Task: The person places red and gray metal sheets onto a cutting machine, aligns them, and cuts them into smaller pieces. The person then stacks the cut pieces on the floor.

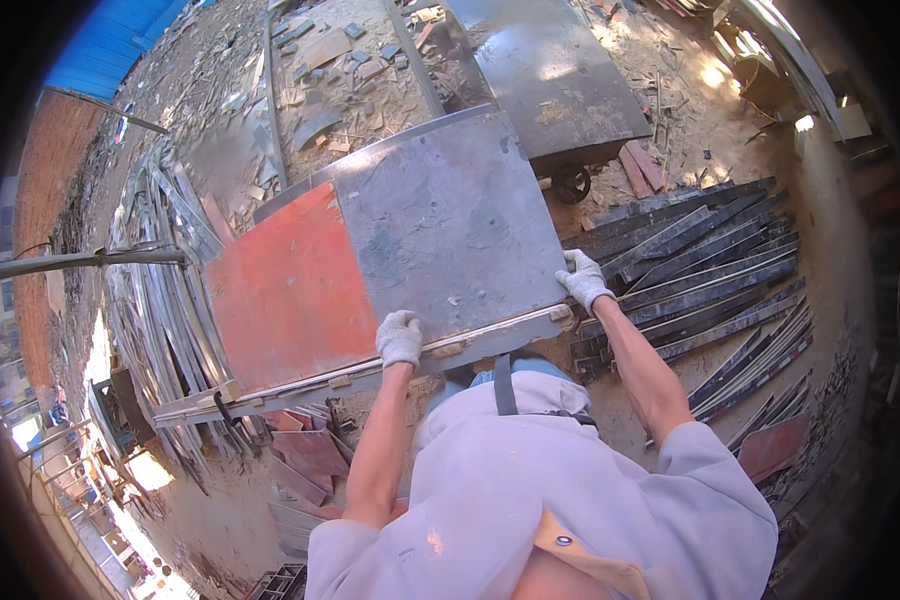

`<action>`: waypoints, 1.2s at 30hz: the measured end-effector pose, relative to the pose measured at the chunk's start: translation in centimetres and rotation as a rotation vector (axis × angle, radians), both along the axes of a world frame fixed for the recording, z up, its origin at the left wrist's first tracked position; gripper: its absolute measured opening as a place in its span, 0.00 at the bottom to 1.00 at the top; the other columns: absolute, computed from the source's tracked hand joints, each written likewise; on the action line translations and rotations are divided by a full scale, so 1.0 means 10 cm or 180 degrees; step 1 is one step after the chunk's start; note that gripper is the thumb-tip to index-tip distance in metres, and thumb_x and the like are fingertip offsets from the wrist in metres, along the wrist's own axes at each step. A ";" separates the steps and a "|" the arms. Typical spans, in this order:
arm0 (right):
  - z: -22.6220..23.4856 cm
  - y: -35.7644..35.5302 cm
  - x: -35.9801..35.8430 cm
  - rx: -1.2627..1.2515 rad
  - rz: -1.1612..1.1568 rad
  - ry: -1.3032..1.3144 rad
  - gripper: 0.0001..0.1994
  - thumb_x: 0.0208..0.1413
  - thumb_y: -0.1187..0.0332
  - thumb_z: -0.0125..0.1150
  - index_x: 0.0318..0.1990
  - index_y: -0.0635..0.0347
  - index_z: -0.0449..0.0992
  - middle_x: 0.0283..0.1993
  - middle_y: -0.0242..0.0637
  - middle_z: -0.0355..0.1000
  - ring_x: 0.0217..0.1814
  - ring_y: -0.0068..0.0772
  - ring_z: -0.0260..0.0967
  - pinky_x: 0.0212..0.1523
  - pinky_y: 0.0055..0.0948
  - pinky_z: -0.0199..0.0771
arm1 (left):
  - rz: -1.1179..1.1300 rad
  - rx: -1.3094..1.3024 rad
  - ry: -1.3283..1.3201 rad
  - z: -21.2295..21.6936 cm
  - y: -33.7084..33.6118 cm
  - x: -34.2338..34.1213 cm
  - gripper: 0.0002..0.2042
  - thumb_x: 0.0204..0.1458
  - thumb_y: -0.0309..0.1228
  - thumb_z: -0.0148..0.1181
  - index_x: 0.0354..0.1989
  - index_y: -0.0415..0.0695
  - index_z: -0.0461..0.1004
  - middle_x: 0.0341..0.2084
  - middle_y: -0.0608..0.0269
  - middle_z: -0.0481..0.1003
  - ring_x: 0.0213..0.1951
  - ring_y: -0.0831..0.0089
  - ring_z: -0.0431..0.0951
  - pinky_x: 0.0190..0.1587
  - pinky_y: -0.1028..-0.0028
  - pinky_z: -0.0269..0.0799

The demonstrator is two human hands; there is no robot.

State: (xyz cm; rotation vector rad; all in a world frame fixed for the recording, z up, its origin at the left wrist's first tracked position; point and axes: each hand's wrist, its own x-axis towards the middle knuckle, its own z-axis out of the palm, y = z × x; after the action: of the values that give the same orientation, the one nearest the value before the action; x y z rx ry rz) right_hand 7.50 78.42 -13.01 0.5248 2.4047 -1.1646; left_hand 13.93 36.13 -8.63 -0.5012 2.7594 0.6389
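Note:
A flat grey board (450, 215) with a worn, stained face lies before me on a metal-edged bench. My left hand (400, 338), in a pale knitted work glove, has its fingers curled over the near edge of this board, close to its left corner. At the near right corner, my gloved right hand (582, 278) grips the side edge. Against the grey board's left side lies an orange-red board (288, 290), which neither hand touches. Along the bench's near side runs a metal rail (500, 338) with small wooden pieces on it. The undersides of both boards are hidden.
A dark metal-topped cart (560, 85) with a wheel stands beyond the boards. Long dark strips (690, 255) are piled at the right, pale strips (160, 270) at the left. Two rails (410, 50) run away over scrap-strewn ground. A pole (85, 260) juts in from the left.

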 end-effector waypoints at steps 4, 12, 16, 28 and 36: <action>0.20 -0.09 -0.01 -0.0792 0.0141 -0.0065 0.36 0.64 0.72 0.63 0.79 0.58 0.58 0.76 0.48 0.65 0.75 0.41 0.66 0.73 0.33 0.65 | -0.0597 -0.0408 0.0630 0.02 -0.51 -0.86 0.27 0.59 0.39 0.65 0.67 0.49 0.71 0.65 0.50 0.71 0.67 0.49 0.69 0.68 0.52 0.66; 0.25 -0.09 -0.02 -0.0854 -0.0075 -0.0428 0.36 0.65 0.77 0.58 0.80 0.56 0.55 0.80 0.46 0.59 0.80 0.39 0.59 0.77 0.31 0.58 | -0.1566 -0.1376 -0.0314 0.43 -0.15 -3.17 0.38 0.67 0.58 0.48 0.81 0.54 0.51 0.82 0.58 0.48 0.82 0.54 0.40 0.81 0.51 0.35; 0.21 -0.21 -0.04 -0.0747 0.0022 -0.0449 0.36 0.65 0.77 0.58 0.80 0.49 0.57 0.76 0.47 0.65 0.73 0.41 0.68 0.72 0.34 0.66 | -0.1075 -0.1417 -0.0267 -0.06 -0.65 -3.52 0.41 0.64 0.63 0.48 0.79 0.49 0.57 0.81 0.58 0.50 0.81 0.56 0.45 0.81 0.52 0.39; 0.10 -0.23 0.04 -0.0555 -0.0168 -0.0514 0.38 0.63 0.75 0.62 0.80 0.50 0.56 0.75 0.47 0.67 0.76 0.39 0.66 0.73 0.32 0.64 | -0.1403 -0.0877 -0.0076 -0.18 -0.84 -3.39 0.43 0.53 0.58 0.69 0.76 0.55 0.63 0.73 0.53 0.62 0.73 0.50 0.60 0.74 0.54 0.59; 0.16 -0.33 -0.05 -0.0053 -0.0210 -0.0699 0.39 0.62 0.73 0.63 0.80 0.40 0.57 0.69 0.53 0.72 0.70 0.52 0.71 0.71 0.39 0.68 | -0.1711 -0.0709 -0.0084 -0.12 -1.27 -3.43 0.49 0.44 0.55 0.78 0.75 0.50 0.64 0.69 0.52 0.65 0.69 0.48 0.65 0.72 0.58 0.63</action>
State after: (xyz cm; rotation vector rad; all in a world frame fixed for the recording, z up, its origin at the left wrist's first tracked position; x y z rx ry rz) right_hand 6.98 75.08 -11.46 0.6936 2.2040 -1.0914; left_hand -20.34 23.40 -9.78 0.1957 2.7692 0.1958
